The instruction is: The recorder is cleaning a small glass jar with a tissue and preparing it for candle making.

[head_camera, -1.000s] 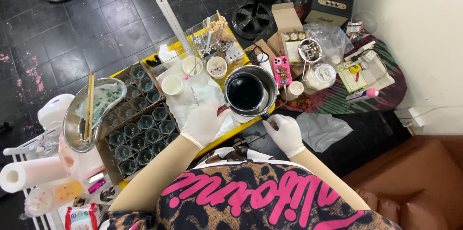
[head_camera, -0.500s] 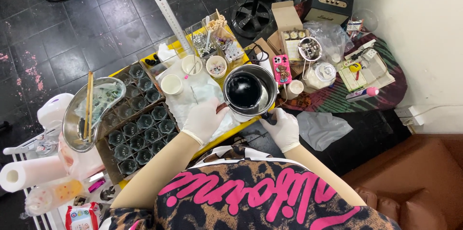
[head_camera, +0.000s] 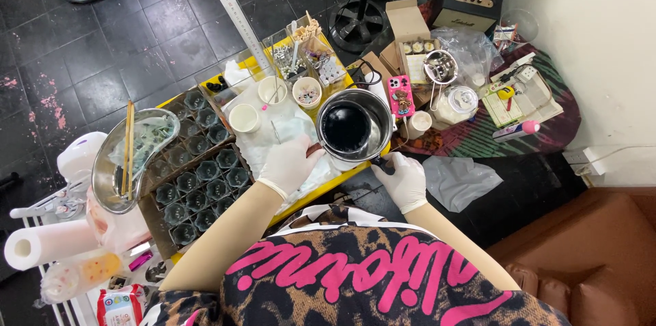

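At the far left a paper towel roll [head_camera: 42,244] lies on a white rack, and just right of it a kidney-shaped steel basin [head_camera: 133,158] holds a pair of wooden chopsticks [head_camera: 128,148] laid along its length. Beside the basin sits a cardboard tray of small dark glass cups [head_camera: 198,182], packed in rows.

Your left hand [head_camera: 290,164], in a white glove, rests on the crumpled white cloth [head_camera: 273,138] that covers the yellow tabletop [head_camera: 342,175], fingers curled loosely downward; the fingertips are close to the wall of the steel saucepan [head_camera: 353,126], but you cannot tell whether they touch it or pinch anything. Above the cloth stand two small white cups [head_camera: 244,118] and a small bowl of beads [head_camera: 307,92], with a long metal ruler [head_camera: 244,31] slanting away behind them.

The saucepan stands near the table's front edge, upright, filled with a dark liquid. Your right hand [head_camera: 404,179], also gloved, is closed around the pan's dark handle [head_camera: 380,163], which juts out over the table's edge.

Right of the pan a pink phone [head_camera: 401,95] lies flat, then a lidded glass jar [head_camera: 459,102], a small steel strainer [head_camera: 440,66], and a crumpled clear plastic bag [head_camera: 458,181] on the dark floor.
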